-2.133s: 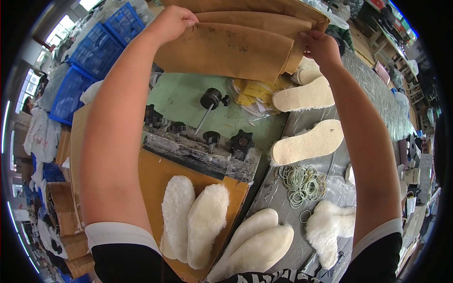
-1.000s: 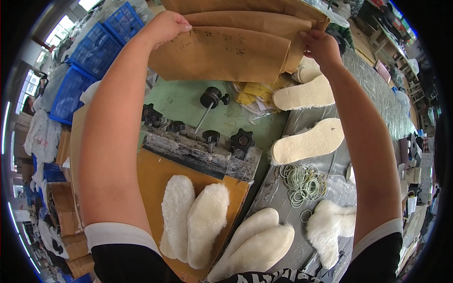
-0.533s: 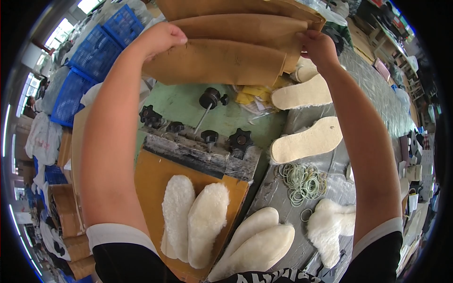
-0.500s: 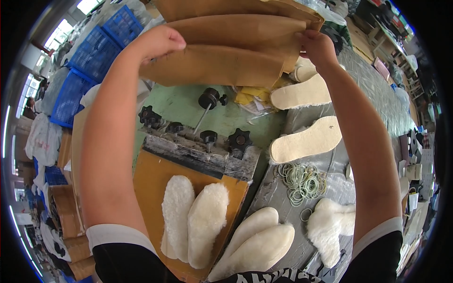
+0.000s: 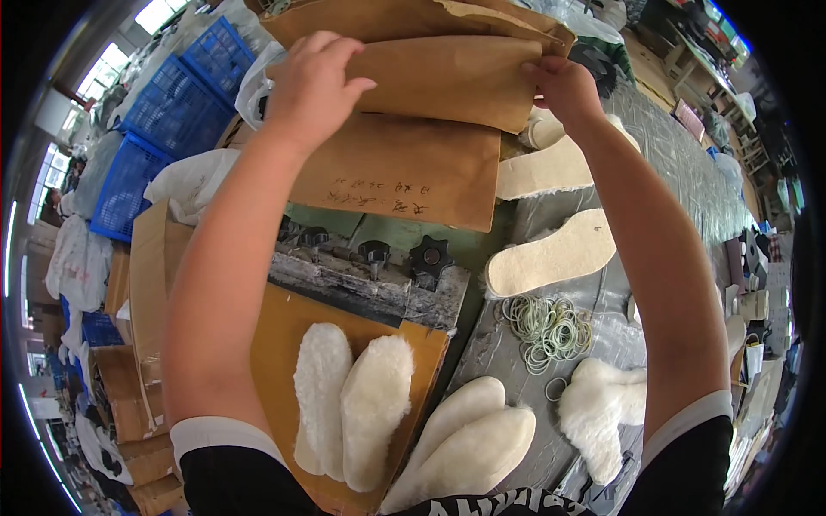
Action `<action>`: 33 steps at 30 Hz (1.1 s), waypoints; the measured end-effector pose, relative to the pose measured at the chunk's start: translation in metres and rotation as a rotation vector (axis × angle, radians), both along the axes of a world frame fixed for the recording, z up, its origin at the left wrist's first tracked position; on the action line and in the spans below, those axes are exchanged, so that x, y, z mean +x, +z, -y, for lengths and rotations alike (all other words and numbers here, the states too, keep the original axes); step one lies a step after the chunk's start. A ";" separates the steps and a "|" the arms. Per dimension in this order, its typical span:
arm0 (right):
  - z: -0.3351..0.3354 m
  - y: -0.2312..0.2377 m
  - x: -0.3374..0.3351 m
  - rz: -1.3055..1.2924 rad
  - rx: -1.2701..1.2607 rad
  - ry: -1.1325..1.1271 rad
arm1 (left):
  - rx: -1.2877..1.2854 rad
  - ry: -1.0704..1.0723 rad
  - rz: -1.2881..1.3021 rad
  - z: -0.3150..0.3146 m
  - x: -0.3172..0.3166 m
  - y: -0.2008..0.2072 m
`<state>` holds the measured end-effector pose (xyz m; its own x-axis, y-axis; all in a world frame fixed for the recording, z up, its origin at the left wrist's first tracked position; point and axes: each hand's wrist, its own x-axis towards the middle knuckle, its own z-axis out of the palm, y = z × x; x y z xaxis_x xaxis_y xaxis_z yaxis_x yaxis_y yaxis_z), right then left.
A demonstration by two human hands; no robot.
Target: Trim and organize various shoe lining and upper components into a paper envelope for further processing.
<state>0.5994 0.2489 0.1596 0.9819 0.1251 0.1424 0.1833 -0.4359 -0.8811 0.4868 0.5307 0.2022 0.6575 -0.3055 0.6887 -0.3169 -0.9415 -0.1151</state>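
Both arms reach far forward to a stack of brown paper envelopes (image 5: 430,77). My left hand (image 5: 311,84) grips the left end of one envelope, fingers curled over its top edge. My right hand (image 5: 561,84) pinches the right end of the same one. A lower brown envelope (image 5: 404,172) with handwriting hangs down over the green machine (image 5: 361,228). Close to me, two fluffy white insoles (image 5: 353,404) lie on an orange-brown board (image 5: 275,344).
Two more white insoles (image 5: 469,439) lie beside the board, and flat cream insoles (image 5: 551,258) on the grey bench. A heap of rubber bands (image 5: 544,327) and a fleece piece (image 5: 602,408) sit at right. Blue crates (image 5: 163,120) and cardboard boxes (image 5: 129,378) stand at left.
The lower envelope has dropped and now covers the machine's handwheel. My left hand moved right and down along the envelope's edge; my right hand stayed at its right end.
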 end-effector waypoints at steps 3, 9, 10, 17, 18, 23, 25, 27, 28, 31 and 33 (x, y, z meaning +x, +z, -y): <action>0.005 -0.004 0.001 0.001 0.059 0.056 | -0.001 0.059 -0.014 0.017 0.014 -0.009; 0.017 0.007 -0.015 -0.059 0.094 0.231 | -0.027 0.008 -0.352 0.016 0.014 -0.023; 0.020 0.009 -0.017 -0.055 0.040 0.258 | 0.010 -0.039 -0.387 0.017 0.005 -0.027; 0.033 0.003 -0.015 -0.111 0.168 0.298 | 0.317 -0.220 -0.669 0.021 -0.055 -0.076; 0.033 0.002 -0.016 -0.086 0.175 0.296 | 0.349 -0.159 -0.752 0.023 -0.056 -0.075; 0.028 0.005 -0.021 -0.086 0.165 0.240 | 0.349 -0.232 -0.760 0.022 -0.057 -0.076; 0.027 0.004 -0.022 -0.082 0.188 0.228 | 0.351 -0.247 -0.760 0.020 -0.058 -0.073; 0.028 0.006 -0.026 -0.082 0.218 0.226 | 0.320 -0.226 -0.709 0.019 -0.062 -0.065; 0.029 0.005 -0.026 -0.082 0.220 0.224 | 0.322 -0.227 -0.709 0.018 -0.066 -0.059; 0.038 -0.005 -0.020 -0.097 0.223 0.231 | 0.243 -0.231 -0.535 0.030 -0.083 -0.037; 0.038 -0.007 -0.019 -0.088 0.251 0.243 | 0.176 -0.297 -0.375 0.038 -0.101 -0.025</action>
<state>0.5802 0.2107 0.1528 0.9375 0.3287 0.1142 0.1735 -0.1573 -0.9722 0.3859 0.4930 0.1770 0.7168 -0.6071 0.3429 -0.6180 -0.7809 -0.0906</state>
